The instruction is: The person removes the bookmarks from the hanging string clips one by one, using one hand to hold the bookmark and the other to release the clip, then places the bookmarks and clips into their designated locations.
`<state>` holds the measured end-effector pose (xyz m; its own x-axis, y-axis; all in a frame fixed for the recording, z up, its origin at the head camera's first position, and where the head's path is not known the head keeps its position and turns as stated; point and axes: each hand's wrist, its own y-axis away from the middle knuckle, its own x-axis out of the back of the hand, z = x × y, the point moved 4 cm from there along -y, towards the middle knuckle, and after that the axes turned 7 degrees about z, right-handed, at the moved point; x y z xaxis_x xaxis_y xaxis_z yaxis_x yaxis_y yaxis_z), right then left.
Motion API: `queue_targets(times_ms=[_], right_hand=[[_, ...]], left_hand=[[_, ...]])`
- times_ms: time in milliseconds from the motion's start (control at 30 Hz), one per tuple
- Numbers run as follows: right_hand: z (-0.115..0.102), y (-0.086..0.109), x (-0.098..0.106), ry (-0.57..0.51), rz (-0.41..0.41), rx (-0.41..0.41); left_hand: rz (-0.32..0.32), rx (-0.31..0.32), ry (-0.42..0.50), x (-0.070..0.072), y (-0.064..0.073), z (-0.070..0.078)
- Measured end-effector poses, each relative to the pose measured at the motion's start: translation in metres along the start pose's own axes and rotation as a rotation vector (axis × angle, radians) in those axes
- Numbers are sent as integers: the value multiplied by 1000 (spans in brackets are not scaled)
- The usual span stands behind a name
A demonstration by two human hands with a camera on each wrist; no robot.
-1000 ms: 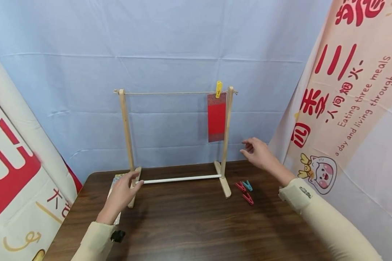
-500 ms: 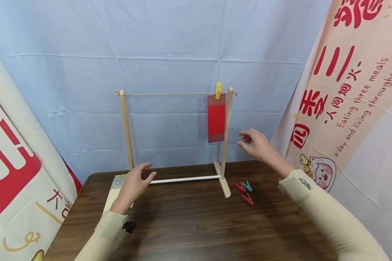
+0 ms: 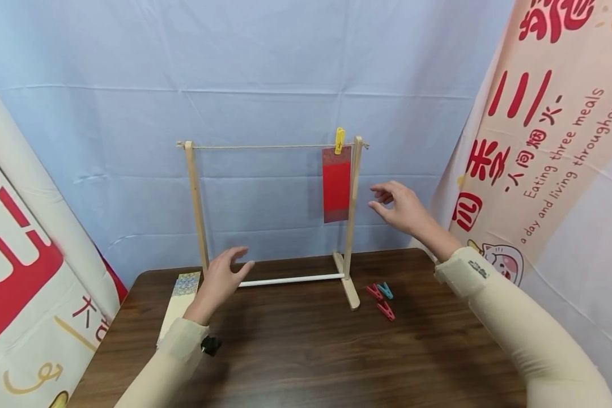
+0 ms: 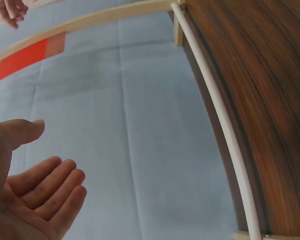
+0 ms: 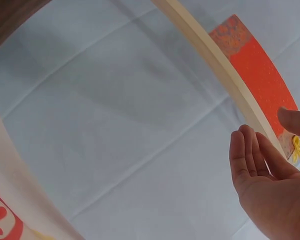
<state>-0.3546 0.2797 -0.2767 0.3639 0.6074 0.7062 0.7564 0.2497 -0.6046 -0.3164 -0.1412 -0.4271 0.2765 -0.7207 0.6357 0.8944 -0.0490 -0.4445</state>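
Note:
A red card [image 3: 336, 187] hangs near the right end of a string [image 3: 265, 147], held there by a yellow clothespin [image 3: 339, 140]. The string runs between the two posts of a wooden rack [image 3: 353, 209] with a white bar [image 3: 290, 280] low down. My left hand [image 3: 220, 280] hovers by the rack's left post, fingers relaxed and thumb apart, holding nothing. To the right of the right post, my right hand [image 3: 400, 208] is in the air with loosely bent fingers, also holding nothing. In the right wrist view, the card [image 5: 262, 72] shows behind the post.
Two pink clothespins [image 3: 386, 310] and a blue clothespin [image 3: 385, 290] lie right of the rack's foot on the dark wooden table [image 3: 306, 351]. A pale card with a patterned end [image 3: 175, 306] lies at the left, partly behind my left arm. Cloth backdrops surround the table.
My left hand has moved right and upward, away from the pale card, which shows more. My right hand has risen a little beside the right post.

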Motion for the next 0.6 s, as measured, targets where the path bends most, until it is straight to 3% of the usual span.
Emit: queue_targets(times_ms=[200,600], right_hand=[[-6,-10,6,1,3,5],[-13,-29,17,13,38,25]], left_hand=[[21,-49,28,-5,-8,10],[20,-57,106,-17,-21,24]])
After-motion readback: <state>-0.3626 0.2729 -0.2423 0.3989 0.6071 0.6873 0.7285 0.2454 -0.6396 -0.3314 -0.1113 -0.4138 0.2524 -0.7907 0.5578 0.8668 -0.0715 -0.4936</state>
